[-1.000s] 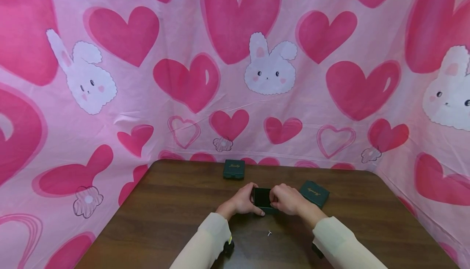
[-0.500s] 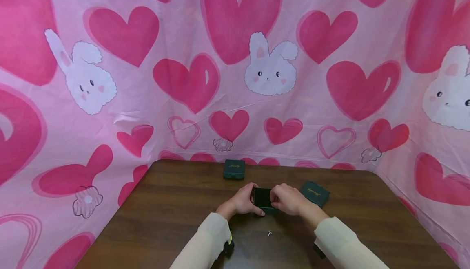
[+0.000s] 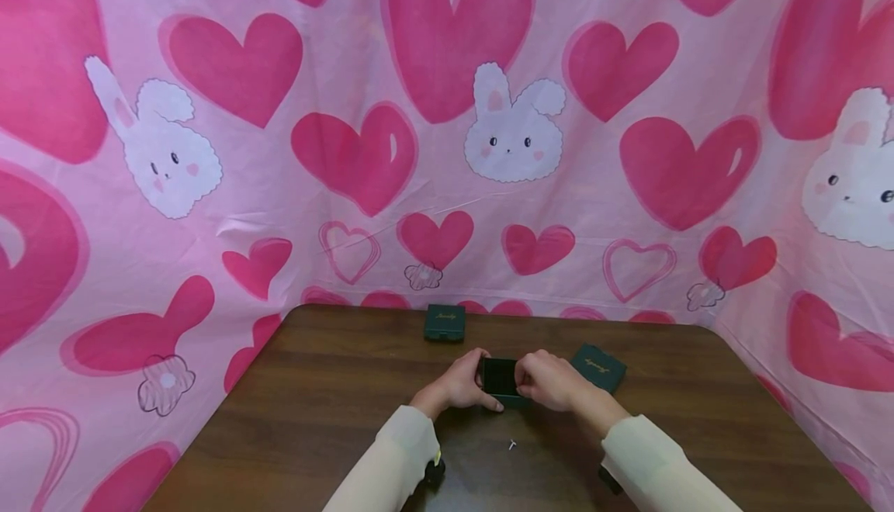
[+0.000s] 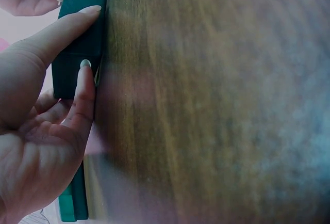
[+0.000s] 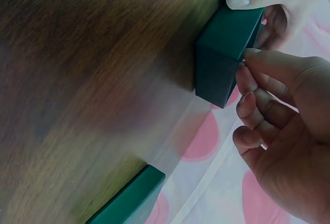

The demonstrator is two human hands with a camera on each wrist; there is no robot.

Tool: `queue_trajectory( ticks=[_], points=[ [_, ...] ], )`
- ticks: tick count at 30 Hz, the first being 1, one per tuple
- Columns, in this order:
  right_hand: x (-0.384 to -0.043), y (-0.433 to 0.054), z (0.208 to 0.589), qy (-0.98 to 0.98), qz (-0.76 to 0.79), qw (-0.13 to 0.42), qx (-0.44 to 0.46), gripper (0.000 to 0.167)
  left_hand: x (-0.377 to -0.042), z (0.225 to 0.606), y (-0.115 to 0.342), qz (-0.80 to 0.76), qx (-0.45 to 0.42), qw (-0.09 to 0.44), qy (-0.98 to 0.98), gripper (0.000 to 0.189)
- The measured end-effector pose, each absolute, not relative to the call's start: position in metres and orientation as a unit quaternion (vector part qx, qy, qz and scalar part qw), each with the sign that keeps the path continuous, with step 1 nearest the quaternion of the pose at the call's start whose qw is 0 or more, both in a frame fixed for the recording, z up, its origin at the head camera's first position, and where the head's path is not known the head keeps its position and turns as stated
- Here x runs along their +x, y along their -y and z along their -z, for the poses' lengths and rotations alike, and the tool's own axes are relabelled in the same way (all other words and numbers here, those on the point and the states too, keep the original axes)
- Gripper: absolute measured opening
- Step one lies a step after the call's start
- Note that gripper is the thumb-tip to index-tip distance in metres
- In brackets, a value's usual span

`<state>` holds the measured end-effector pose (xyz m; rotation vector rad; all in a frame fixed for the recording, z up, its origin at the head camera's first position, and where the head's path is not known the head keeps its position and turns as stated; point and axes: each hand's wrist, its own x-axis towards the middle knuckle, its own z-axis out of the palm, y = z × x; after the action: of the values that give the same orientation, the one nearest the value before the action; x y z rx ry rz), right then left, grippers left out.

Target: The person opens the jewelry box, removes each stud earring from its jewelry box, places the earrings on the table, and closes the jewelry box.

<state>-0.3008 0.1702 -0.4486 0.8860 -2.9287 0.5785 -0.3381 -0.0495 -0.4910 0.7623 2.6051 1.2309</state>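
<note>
Head: left hand point(image 3: 463, 382) round dark-lined box point(image 3: 515, 401), right hand point(image 3: 545, 379) pinched against it, hold unclear

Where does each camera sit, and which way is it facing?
Head: head-worn, facing forward and down at table and backdrop; left hand, right hand, sleeves show.
Left wrist: worn there, facing the held box; left hand near, right beyond.
Right wrist: worn there, facing the same box; right hand near, left beyond.
Shared: both wrist views show box and hands.
</note>
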Motion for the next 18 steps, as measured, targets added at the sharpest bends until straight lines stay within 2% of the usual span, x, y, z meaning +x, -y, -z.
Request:
queue_trajectory(
  ticks=[18],
  points=[
    [-0.297,-0.185,0.445,0.945,-0.196,0.004,0.263,0.007,-0.335,0.491,0.049,-0.424,0.245,0.083,-0.868,0.07]
  ],
)
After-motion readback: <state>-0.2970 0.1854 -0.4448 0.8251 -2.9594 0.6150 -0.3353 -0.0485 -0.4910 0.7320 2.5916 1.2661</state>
